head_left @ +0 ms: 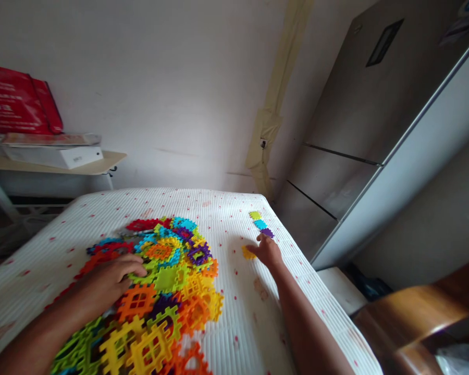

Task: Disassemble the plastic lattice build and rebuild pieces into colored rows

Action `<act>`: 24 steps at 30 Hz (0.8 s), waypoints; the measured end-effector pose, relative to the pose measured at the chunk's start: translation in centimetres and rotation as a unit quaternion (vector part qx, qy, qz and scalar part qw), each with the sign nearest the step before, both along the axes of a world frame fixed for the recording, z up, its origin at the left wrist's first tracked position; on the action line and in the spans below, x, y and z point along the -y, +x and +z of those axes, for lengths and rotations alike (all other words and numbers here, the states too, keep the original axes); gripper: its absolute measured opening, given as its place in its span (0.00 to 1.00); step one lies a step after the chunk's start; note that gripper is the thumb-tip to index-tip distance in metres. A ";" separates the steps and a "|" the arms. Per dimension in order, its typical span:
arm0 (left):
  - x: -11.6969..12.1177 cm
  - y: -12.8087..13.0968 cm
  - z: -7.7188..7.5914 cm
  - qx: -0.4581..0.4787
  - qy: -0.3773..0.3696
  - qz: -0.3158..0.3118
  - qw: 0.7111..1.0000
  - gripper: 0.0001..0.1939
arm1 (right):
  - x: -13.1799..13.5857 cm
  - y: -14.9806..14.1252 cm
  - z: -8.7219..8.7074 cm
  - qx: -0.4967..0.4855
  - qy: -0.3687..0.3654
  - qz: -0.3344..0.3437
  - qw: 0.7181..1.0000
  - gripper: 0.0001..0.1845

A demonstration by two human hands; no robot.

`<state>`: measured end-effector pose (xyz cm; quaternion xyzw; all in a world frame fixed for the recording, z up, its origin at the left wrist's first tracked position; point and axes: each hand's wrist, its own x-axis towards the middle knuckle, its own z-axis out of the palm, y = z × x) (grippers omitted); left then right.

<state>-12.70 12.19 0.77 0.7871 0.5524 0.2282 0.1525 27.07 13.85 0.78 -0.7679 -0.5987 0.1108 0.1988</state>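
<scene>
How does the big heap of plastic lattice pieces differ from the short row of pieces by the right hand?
The heap holds many overlapping pieces of mixed colours; the row is just three lying flat: lime, blue, purple. The left hand rests on the heap; the right hand is near the row, not on it. The row lies nearer the far right edge than the heap. Both are bright plastic pieces on the white ribbed mattress.

Right of my right hand point(268, 251), a steel fridge point(336, 130) stands against a white wall point(160, 88) crossed by a beige taped strip point(268, 130). Far left of that hand, a red package point(19, 101) and white box point(52, 156) sit on a pale shelf point(113, 159); wooden furniture point(418, 307) shows lower right.
</scene>
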 end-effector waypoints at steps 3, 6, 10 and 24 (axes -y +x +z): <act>-0.1 -0.2 -0.1 0.007 -0.008 0.002 1.000 0.15 | 0.6 -2.0 -0.3 0.092 -0.024 0.000 0.995 0.25; -0.4 -0.3 -0.3 0.016 -0.012 0.004 1.000 0.15 | 0.6 -2.5 -0.8 0.118 -0.021 0.013 0.993 0.21; -0.7 -0.4 -0.7 0.010 -0.010 0.002 1.000 0.15 | 0.2 0.9 -1.3 0.072 0.015 -0.015 0.997 0.18; -0.9 -0.3 0.7 -0.031 -0.037 -0.019 0.999 0.15 | -0.1 7.5 -2.3 0.060 -0.001 -0.099 0.993 0.25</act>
